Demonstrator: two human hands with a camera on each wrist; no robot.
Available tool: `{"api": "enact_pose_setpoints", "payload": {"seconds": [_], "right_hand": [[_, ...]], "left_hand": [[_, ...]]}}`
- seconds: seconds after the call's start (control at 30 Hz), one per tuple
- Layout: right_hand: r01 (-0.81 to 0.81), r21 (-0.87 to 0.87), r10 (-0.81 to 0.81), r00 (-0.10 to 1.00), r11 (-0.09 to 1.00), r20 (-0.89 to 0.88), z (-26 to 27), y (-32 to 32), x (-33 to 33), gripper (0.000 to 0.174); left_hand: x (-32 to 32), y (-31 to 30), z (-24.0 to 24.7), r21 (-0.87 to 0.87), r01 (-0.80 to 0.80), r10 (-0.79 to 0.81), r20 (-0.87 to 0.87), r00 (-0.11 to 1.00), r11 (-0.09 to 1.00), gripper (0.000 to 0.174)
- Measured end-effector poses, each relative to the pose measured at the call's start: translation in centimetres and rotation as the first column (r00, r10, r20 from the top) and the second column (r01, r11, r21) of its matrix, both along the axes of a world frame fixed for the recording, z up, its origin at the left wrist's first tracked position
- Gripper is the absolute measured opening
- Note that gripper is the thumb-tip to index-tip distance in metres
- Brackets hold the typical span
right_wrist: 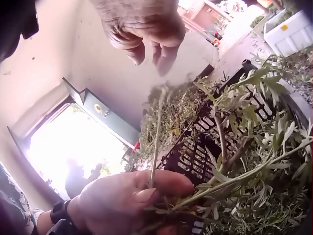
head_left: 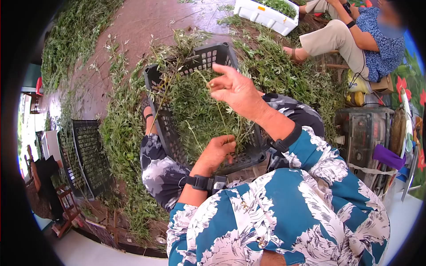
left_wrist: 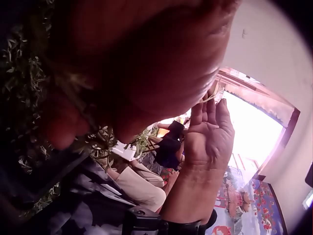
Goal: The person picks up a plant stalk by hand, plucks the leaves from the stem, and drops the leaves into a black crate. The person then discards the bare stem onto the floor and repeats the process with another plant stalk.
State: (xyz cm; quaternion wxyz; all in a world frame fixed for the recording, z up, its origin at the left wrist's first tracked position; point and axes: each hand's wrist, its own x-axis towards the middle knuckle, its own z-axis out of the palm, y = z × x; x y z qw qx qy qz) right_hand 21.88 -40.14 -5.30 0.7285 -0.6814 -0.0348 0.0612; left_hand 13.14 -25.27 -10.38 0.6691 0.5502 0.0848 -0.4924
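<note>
My left hand point(head_left: 215, 154) pinches a thin leafy herb stem point(right_wrist: 157, 132) between thumb and fingers, low over the front of a black plastic crate point(head_left: 230, 57). In the right wrist view the stem's bare end stands up from that grip, and leafy sprigs point(right_wrist: 230, 183) spread beside it. My right hand point(head_left: 242, 95) is raised above the crate, its fingertips close to the upper end of the stem. Its fingers look relaxed and apart in the right wrist view point(right_wrist: 144, 32). Cut green leaves point(head_left: 191, 102) fill much of the crate, which stands between my knees.
Heaps of leafy stems point(head_left: 120, 146) lie on the floor around the crate. A white box point(head_left: 266, 17) with greens stands at the far side, near a seated person point(head_left: 355, 40). Another black crate point(head_left: 91, 155) is at left, and a clear storage bin point(head_left: 361, 133) at right.
</note>
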Motion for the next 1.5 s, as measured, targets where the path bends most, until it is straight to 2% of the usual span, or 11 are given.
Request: {"api": "enact_pose_setpoints", "payload": {"seconds": [0.17,0.27,0.33,0.47,0.6,0.8,1.0,1.13,1.27,1.37,1.5], "right_hand": [[0.166,-0.177,-0.154,0.985,0.970,0.084,1.7,-2.4,0.6,0.052],[0.139,-0.534,-0.013,0.973,0.834,0.232,1.7,-3.6,0.4,0.049],[0.021,-0.686,0.122,0.979,0.728,0.160,1.7,-4.0,0.1,0.060],[-0.224,-0.760,0.235,0.967,0.610,-0.097,2.1,-3.6,-0.5,0.074],[-0.289,-0.827,0.324,0.936,0.482,-0.138,0.7,-3.1,-0.9,0.080],[-0.316,-0.838,0.359,0.920,0.444,-0.156,-0.7,-2.5,-0.9,0.069],[-0.199,-0.934,0.493,0.870,0.296,-0.030,0.6,-1.9,-1.2,0.067],[-0.218,-0.881,0.689,0.709,0.420,0.153,0.2,0.0,-3.0,0.064],[-0.051,-0.691,0.453,0.789,0.721,0.415,-0.2,-0.4,-1.9,0.053],[0.022,-0.551,0.165,0.944,0.834,0.287,0.1,-2.1,-0.8,0.044],[0.080,-0.402,-0.085,0.996,0.912,0.005,1.1,-3.0,0.0,0.044]], "left_hand": [[0.4,0.6,-0.1,-0.044,-0.154,0.157,0.076,0.985,0.987,0.034],[0.4,0.6,-0.3,-0.096,-0.225,0.232,0.066,0.970,0.970,0.039],[0.5,0.7,-0.4,-0.106,-0.251,0.258,0.064,0.964,0.962,0.044],[0.5,0.9,-0.3,-0.076,-0.249,0.255,0.084,0.963,0.965,0.054],[0.5,0.9,-0.3,-0.055,-0.245,0.250,0.109,0.962,0.968,0.059],[0.7,1.0,0.4,-0.027,-0.216,0.218,0.106,0.970,0.976,0.060],[1.0,1.2,0.7,-0.006,-0.252,0.251,0.090,0.964,0.968,0.058],[1.3,1.7,-0.5,-0.090,-0.311,0.316,0.056,0.947,0.946,0.060],[1.2,1.6,-0.1,-0.065,-0.317,0.321,0.073,0.944,0.946,0.061],[1.1,1.6,0.2,-0.050,-0.352,0.355,0.059,0.933,0.935,0.061],[1.2,1.8,0.4,-0.093,-0.365,0.368,0.021,0.929,0.926,0.061]]}}
